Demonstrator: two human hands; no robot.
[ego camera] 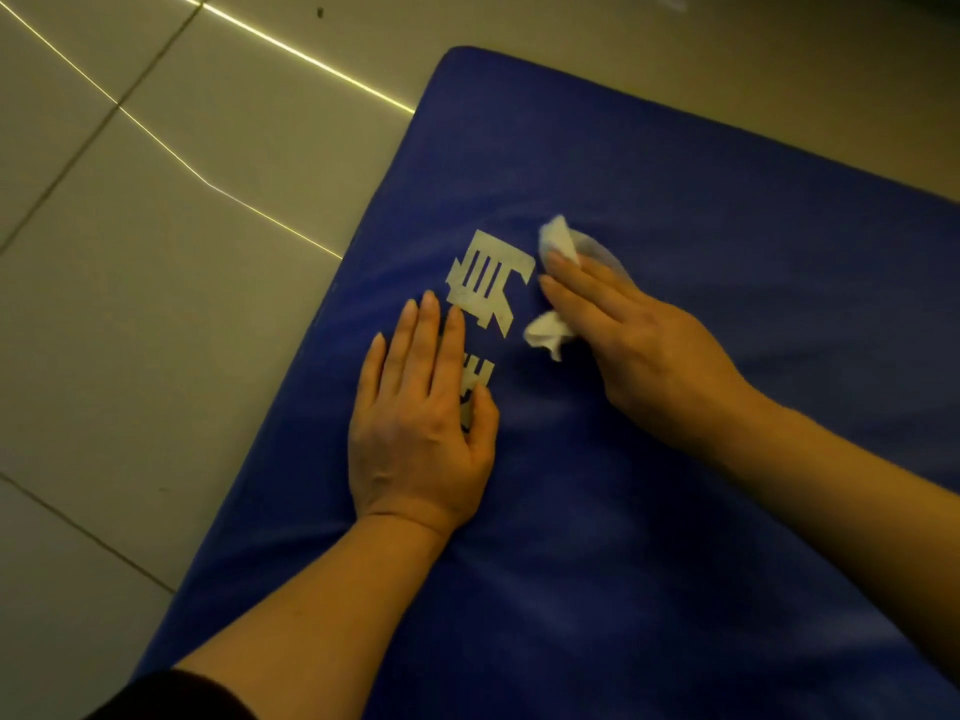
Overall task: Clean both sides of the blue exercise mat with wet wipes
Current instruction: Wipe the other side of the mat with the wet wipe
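Note:
The blue exercise mat (649, 485) lies flat on the floor and fills the right and lower part of the view. White printed characters (491, 280) mark it near its left edge. My left hand (421, 423) rests palm down on the mat with straight fingers, partly covering the lower character. My right hand (623, 335) presses a crumpled white wet wipe (558, 244) flat against the mat just right of the upper character. Ends of the wipe stick out beyond the fingertips and under the thumb side.
Pale tiled floor (182, 226) with dark grout lines surrounds the mat on the left and at the top. The mat's rounded far corner (457, 57) lies at the upper middle. A dark sleeve (171, 698) shows at the bottom left.

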